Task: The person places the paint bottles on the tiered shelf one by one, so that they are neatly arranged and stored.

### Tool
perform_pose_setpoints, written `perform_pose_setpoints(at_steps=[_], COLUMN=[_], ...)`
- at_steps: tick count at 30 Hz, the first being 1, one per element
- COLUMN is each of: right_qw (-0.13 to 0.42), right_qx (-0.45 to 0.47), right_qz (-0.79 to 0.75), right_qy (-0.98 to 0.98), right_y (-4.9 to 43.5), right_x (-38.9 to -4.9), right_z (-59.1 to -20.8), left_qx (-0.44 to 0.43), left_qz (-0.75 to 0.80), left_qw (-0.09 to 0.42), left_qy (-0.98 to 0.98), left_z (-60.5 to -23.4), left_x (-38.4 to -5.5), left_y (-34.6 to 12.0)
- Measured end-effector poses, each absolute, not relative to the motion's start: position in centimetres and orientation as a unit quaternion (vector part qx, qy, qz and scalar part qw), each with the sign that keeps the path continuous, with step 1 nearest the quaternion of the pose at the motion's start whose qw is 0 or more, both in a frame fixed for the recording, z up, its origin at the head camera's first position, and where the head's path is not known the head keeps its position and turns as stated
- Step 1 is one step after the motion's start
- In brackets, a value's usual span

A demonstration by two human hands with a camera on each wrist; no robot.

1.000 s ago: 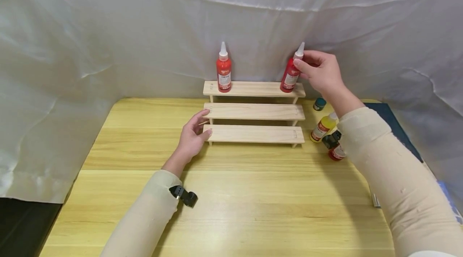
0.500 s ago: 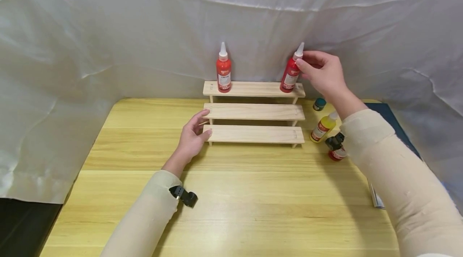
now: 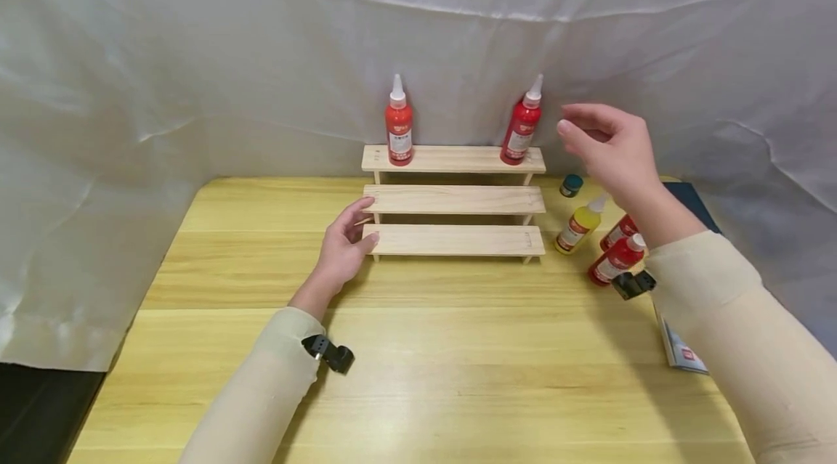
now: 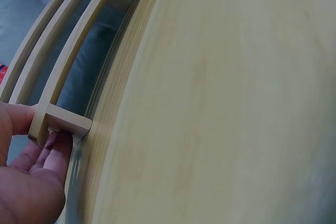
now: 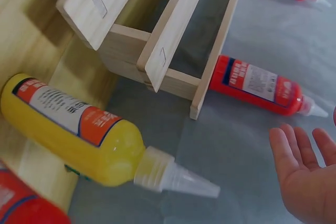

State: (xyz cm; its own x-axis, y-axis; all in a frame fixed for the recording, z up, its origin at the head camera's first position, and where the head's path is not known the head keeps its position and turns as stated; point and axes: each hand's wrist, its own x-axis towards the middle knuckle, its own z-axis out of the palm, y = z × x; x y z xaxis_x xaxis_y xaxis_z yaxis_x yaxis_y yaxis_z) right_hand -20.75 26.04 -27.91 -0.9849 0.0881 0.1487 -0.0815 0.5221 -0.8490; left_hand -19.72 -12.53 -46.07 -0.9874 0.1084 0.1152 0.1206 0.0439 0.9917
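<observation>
A three-tier wooden display shelf [image 3: 454,240] stands at the back of the table. My left hand [image 3: 343,242] holds its left end, thumb on the lowest board [image 4: 73,56] and fingers around the leg side. On the top tier, one red paint bottle [image 3: 399,131] with a white nozzle stands near the left end. A second, darker red paint bottle [image 3: 521,130] is at the right end, leaning slightly. My right hand [image 3: 615,148] hangs just right of that bottle, apart from it, fingers loosely bent and holding nothing. In the right wrist view, its fingers [image 5: 302,153] are beside the nozzle.
Right of the shelf stand a yellow paint bottle [image 3: 578,226], two red bottles [image 3: 617,261] and a small teal-lidded jar [image 3: 572,185]. A dark flat board [image 3: 694,204] and a booklet [image 3: 683,351] lie near the right edge. Grey cloth [image 3: 294,50] hangs behind.
My right hand has let go of the right-hand red bottle and drawn back to the right. The bottle stays on the top tier. My left hand keeps its hold on the shelf.
</observation>
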Motion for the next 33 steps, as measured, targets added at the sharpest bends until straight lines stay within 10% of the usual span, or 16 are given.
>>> perform_pose_setpoints(at_steps=[33], right_qw=[0.189], right_qx=[-0.104], right_qz=[0.502], right_qy=[-0.837], right_y=[34.4], right_x=[-9.0], right_z=[-33.8], left_qx=[-0.082], left_qz=[-0.682], left_qw=[0.002], left_qy=[-0.727], left_z=[-44.6], left_x=[-19.0], left_y=[-12.2])
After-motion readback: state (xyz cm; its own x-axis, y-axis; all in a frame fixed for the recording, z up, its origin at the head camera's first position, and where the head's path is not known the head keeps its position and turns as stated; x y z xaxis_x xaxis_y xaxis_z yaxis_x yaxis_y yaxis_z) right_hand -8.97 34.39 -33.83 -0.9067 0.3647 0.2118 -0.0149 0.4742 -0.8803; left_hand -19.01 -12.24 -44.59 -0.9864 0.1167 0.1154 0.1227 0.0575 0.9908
